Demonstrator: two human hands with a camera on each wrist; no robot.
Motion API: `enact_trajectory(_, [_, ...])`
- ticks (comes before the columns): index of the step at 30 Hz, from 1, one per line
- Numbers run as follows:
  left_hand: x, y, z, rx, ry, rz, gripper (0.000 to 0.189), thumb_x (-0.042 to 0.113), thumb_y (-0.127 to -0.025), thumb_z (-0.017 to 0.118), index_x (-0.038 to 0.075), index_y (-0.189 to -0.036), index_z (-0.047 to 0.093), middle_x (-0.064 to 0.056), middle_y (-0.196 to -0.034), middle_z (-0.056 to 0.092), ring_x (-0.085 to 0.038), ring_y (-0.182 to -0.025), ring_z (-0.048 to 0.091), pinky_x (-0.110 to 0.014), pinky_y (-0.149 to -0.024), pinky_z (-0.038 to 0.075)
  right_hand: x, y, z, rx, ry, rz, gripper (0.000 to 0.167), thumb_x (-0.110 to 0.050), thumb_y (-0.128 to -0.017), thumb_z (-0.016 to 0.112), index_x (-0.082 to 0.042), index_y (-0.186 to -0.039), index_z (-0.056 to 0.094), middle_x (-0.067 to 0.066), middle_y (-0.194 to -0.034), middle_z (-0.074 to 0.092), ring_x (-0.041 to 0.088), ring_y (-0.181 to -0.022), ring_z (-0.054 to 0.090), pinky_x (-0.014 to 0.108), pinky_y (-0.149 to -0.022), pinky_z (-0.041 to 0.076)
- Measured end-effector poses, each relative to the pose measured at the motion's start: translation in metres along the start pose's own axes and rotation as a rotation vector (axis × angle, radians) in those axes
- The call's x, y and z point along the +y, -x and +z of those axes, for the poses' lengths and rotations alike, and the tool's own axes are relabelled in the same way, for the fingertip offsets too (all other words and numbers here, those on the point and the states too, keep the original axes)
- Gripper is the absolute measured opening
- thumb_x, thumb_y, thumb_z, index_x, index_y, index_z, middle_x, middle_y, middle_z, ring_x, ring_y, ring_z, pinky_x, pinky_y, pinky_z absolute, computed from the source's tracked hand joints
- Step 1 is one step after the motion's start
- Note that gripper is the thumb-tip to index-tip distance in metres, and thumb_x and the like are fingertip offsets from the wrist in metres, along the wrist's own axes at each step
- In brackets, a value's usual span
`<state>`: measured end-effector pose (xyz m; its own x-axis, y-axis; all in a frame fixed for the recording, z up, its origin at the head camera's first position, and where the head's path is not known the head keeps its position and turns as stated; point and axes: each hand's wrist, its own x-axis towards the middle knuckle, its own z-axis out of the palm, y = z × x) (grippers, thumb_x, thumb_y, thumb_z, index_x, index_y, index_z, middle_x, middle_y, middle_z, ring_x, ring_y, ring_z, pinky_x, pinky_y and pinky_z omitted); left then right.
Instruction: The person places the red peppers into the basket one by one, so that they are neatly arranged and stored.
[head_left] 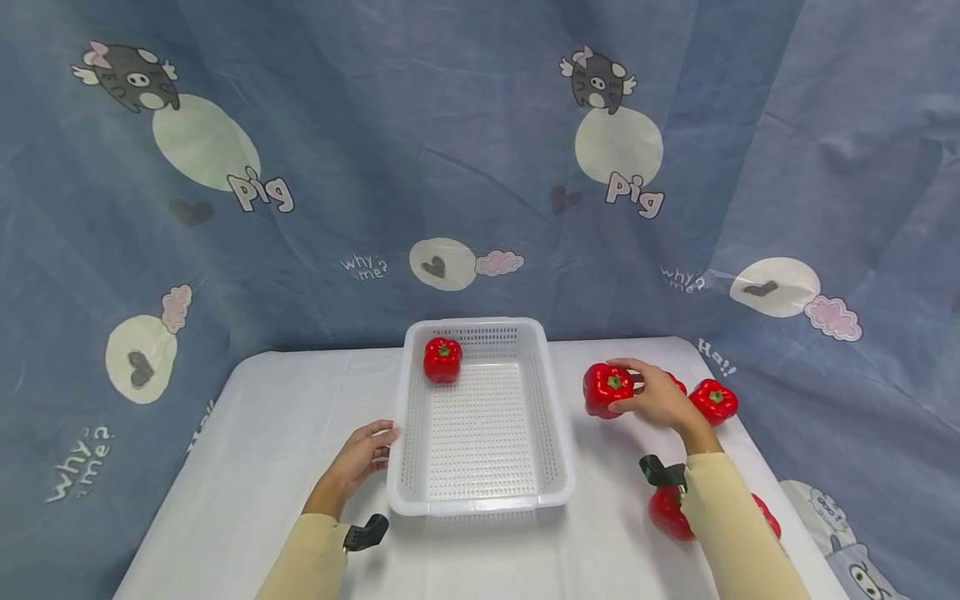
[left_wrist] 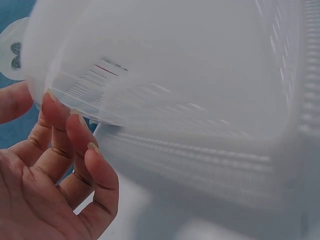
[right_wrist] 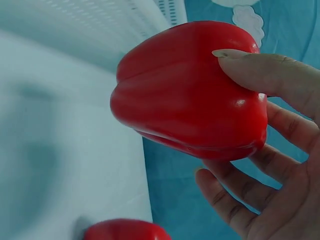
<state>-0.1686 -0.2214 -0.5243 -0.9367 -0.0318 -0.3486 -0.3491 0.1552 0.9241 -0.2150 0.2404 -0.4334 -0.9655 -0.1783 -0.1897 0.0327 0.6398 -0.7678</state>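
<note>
A red bell pepper (head_left: 607,390) with a green stem is held up by my right hand (head_left: 660,396) to the right of a white plastic basket (head_left: 483,506). In the right wrist view, thumb and fingers grip the pepper's (right_wrist: 187,95) one end. My left hand (head_left: 363,454) is at the basket's left side; the left wrist view shows its curled fingers (left_wrist: 102,180) at the rim, partly hidden by the basket wall. Another red bell pepper (head_left: 442,360) lies inside the basket, in the far left corner.
More red peppers lie on the white table (head_left: 322,392) to the right: one pepper (head_left: 714,402) by the right edge, one partly behind my hand, and a pepper (head_left: 670,512) partly under my forearm with another beside it. A blue patterned cloth (head_left: 480,167) hangs behind the table.
</note>
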Motion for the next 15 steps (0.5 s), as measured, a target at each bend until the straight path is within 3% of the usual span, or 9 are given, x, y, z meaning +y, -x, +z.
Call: enact_trajectory(15, [-0.001,0.0,0.0,0.007,0.001,-0.007,0.04,0.023,-0.096,0.058,-0.004,-0.125,0.052,-0.005,-0.096,0.066,-0.017,-0.084,0.06,-0.03,-0.073,0.048,-0.029,-0.021,0.01,-0.009,0.006,-0.04,0.087,-0.017,-0.071,0.085,-0.013,-0.145,0.04,0.018,-0.138,0.044,0.041,-0.124,0.042,0.047,-0.086,0.052])
